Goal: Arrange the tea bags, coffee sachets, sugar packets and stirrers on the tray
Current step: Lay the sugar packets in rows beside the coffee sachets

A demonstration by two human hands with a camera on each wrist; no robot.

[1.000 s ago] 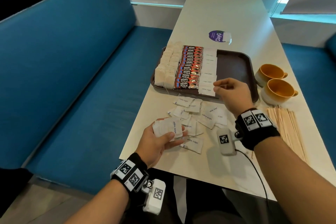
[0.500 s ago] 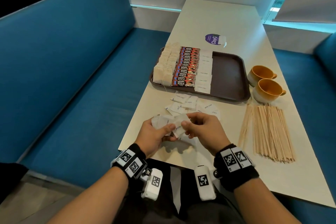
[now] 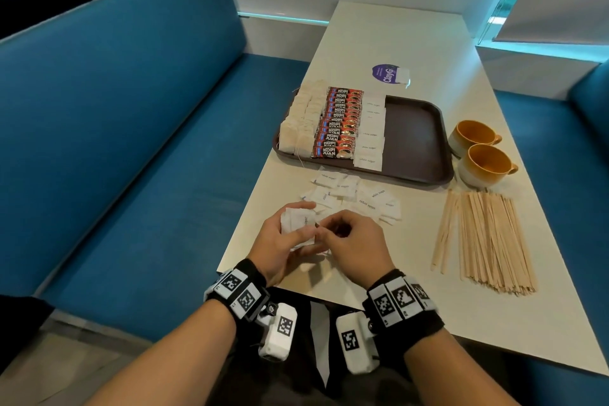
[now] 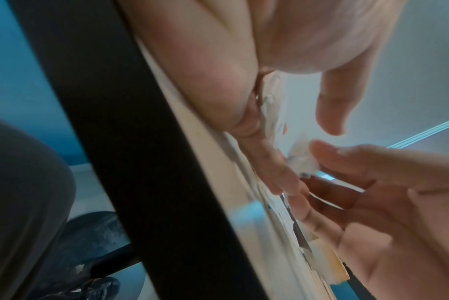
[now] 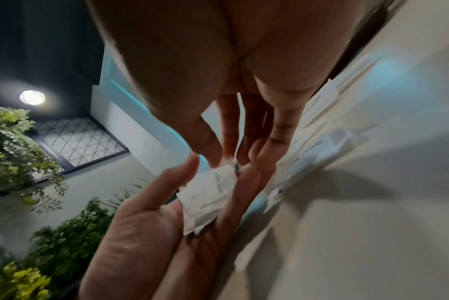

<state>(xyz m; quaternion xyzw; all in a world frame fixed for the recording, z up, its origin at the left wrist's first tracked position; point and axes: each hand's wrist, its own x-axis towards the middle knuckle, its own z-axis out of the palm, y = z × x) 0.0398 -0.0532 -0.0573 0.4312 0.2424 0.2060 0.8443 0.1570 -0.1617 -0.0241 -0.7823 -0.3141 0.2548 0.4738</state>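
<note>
White sugar packets point(image 3: 298, 224) at table edge point(image 3: 230, 260)

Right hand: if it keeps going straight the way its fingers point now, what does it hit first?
Likely the stack of white sugar packets held in the left hand. The right hand points left at it, fingertips about touching; contact itself is unclear.

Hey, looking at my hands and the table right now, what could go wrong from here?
1. Your left hand holds a small stack of sugar packets near the table edge while your right hand picks at it; a loose grip could drop packets to the floor.
2. The loose sugar packets lie scattered just ahead of your hands; a sweep could scatter them further.
3. The stirrers lie right of your right forearm; reaching for the tray might knock them.
</note>
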